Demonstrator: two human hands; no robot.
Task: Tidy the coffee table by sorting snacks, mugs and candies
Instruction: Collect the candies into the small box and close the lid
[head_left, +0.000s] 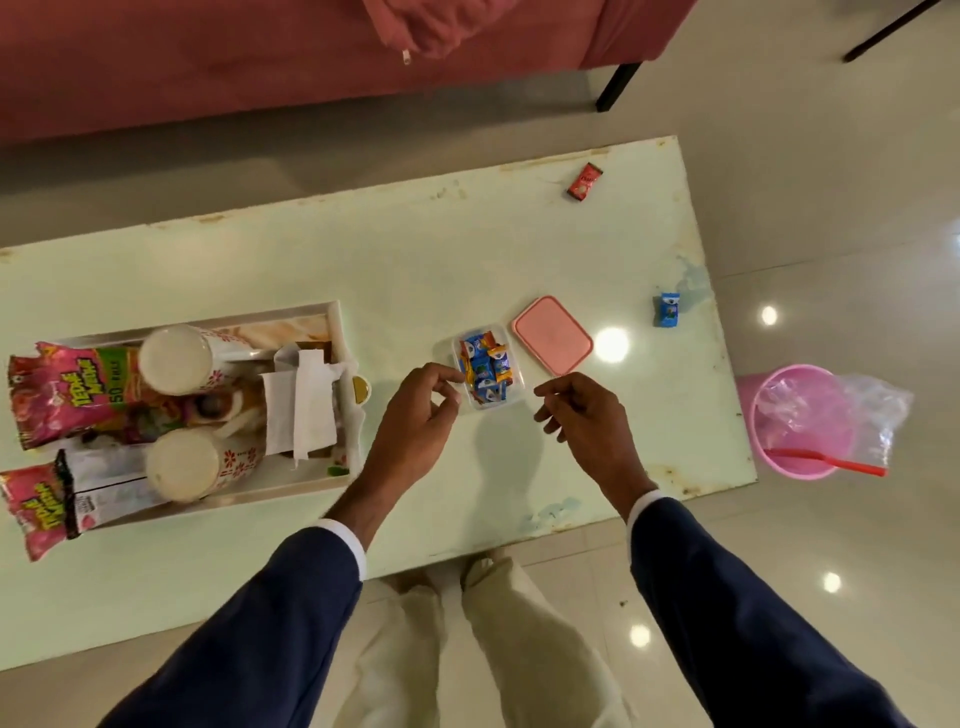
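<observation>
1. While the candy-sorting step looks to be under way, a person in dark sleeves leans over the pale green coffee table (467, 249), both hands hovering at its near side.
2. Left hand (415, 410), fingers loosely curled, sits at the near-left rim of the clear candy box (485, 371); whether it pinches a sweet cannot be told.
3. Right hand (582, 410), fingers relaxed and half-curled, holds nothing, just right of the box.
4. Packed with blue and orange wrapped candies, the box stands uncovered, its pink lid (551, 335) lying flat beside it.
5. At left, a white tray (340, 332) holds two upturned floral mugs (174, 358) and pink snack packets (67, 389).
6. Farther off, a blue candy (666, 310) and a red candy (584, 181) lie loose, well apart; the next move likely calls for reaching out to gather them, then lidding the box.
</observation>
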